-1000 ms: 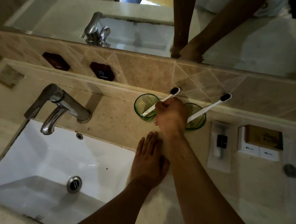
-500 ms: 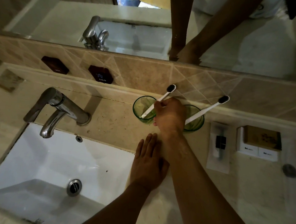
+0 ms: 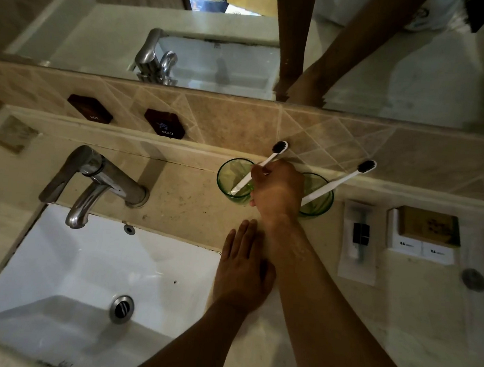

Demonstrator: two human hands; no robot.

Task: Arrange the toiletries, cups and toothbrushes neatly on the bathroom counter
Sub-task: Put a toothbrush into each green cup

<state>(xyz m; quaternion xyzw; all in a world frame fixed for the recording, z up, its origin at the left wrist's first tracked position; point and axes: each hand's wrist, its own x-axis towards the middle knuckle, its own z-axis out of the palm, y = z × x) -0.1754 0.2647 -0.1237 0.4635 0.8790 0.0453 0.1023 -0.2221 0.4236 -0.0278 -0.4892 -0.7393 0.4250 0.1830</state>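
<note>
1. We see the right hand [image 3: 277, 190] curled round the white handle of the left toothbrush [image 3: 260, 169], pinching it over the left green cup [image 3: 234, 180]; its foot stands inside that cup.
2. The left hand [image 3: 243, 266] lies flat on the worktop [image 3: 182, 199], fingers straight, holding nothing, just beside the right wrist.
3. The right green cup [image 3: 318, 200] sits partly behind the right hand, and the second toothbrush [image 3: 341, 181] leans in it, black bristles up toward the tiles.
4. Right of the cups lie a wrapped sachet [image 3: 358, 243], perhaps a comb, and small white boxes [image 3: 419, 247] with a brown box [image 3: 428, 226] on top.
5. To the left are the tap [image 3: 92, 181] and white sink [image 3: 57, 270]
</note>
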